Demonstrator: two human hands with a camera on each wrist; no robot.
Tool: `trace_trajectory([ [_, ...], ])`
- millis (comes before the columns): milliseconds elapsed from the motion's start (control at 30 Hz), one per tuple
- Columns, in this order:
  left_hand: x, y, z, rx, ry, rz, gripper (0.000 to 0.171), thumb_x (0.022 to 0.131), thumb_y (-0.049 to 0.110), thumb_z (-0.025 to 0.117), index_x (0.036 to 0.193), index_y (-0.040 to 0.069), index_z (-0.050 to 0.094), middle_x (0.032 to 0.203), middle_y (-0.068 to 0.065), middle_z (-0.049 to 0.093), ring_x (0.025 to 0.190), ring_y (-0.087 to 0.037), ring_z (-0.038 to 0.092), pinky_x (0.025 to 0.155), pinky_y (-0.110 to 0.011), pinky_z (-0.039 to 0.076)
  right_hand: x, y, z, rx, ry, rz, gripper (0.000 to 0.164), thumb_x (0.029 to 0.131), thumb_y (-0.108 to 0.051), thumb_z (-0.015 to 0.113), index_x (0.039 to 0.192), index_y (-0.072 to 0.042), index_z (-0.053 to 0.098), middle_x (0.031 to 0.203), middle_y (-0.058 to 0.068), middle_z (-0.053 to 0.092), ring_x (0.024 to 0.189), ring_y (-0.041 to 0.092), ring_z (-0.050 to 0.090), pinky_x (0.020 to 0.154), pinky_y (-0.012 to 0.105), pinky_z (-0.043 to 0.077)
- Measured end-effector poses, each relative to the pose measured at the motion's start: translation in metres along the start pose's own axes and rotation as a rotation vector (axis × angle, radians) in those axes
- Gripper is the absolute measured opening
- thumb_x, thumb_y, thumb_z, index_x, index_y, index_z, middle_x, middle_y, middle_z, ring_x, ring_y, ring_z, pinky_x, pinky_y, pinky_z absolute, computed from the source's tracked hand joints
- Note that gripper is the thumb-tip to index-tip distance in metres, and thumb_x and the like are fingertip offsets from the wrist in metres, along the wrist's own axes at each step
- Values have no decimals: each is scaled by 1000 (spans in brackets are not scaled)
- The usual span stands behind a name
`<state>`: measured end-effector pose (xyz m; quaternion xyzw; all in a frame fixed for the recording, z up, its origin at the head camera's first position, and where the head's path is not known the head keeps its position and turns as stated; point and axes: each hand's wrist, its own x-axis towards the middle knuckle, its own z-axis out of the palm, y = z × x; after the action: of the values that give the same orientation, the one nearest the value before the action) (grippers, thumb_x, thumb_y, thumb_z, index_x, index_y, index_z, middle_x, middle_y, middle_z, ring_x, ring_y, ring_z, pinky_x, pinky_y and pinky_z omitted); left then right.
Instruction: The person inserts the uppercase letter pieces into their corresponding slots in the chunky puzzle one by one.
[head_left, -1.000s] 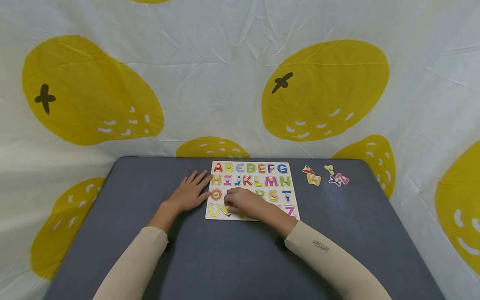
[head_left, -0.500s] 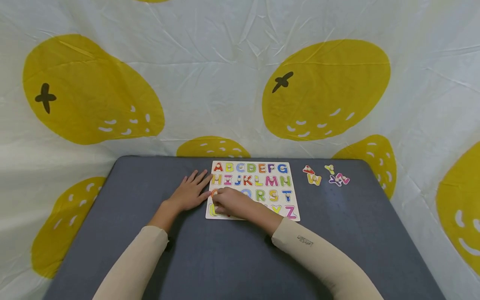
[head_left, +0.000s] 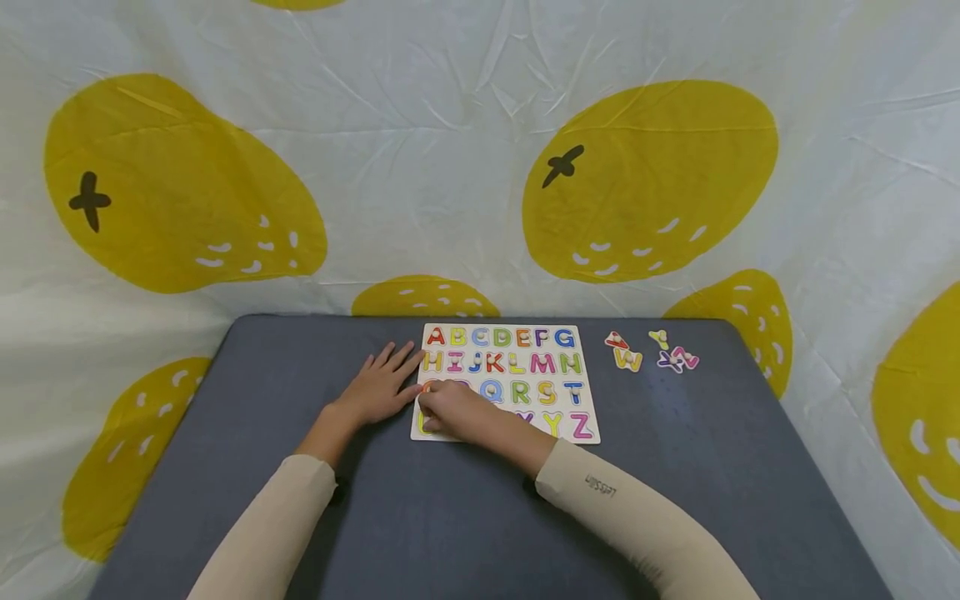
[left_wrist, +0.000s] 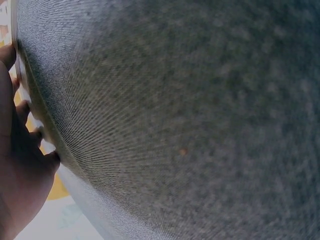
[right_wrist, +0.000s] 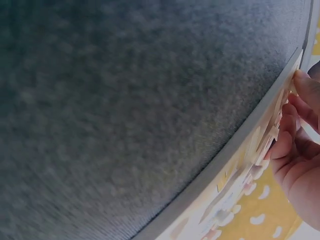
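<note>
A white wooden alphabet puzzle board lies on the table, its upper rows filled with knobbed letters. My left hand lies flat with spread fingers, thumb and fingertips at the board's left edge; the left wrist view shows the same hand from the side. My right hand is over the lower left corner of the board, at the yellow U place, pinching a letter piece that it mostly hides. In the right wrist view, the curled fingers and thumb of this hand are right at the board's surface.
Right of the board lie loose letter pieces: a red one, an orange W, a yellow Y, a purple X and a pink one. A lemon-patterned cloth hangs behind the dark table.
My right hand has moved left across the bottom row, from the V place to the U place, with a yellow letter piece in its fingers. The left hand has stayed still.
</note>
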<state>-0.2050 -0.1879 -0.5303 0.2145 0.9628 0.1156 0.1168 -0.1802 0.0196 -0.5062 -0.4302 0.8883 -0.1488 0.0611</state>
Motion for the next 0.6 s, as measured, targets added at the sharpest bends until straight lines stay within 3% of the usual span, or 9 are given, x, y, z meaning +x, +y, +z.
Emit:
trace_trajectory([
  [167,1,-1,1,3,2,0,70,107,51,47,166,22,24,173,-9,19,160,-42,11,123,-69,14,-2,-1,-1,17,-23,38,11,93,-18,77,91,-12,68,89,0,60,72,10,54,67,22,44],
  [333,0,-2,2,3,7,2,70,107,51,48,166,22,24,173,-9,20,160,-42,12,123,-69,15,-8,0,-4,47,-52,56,17,94,-24,78,103,-11,71,98,2,65,81,13,58,77,26,51],
  [600,0,-2,3,-9,30,24,69,108,47,48,166,19,26,172,-13,22,158,-45,14,122,-70,16,-34,19,-22,156,15,44,15,99,-21,72,110,-10,74,99,2,68,84,12,60,78,28,53],
])
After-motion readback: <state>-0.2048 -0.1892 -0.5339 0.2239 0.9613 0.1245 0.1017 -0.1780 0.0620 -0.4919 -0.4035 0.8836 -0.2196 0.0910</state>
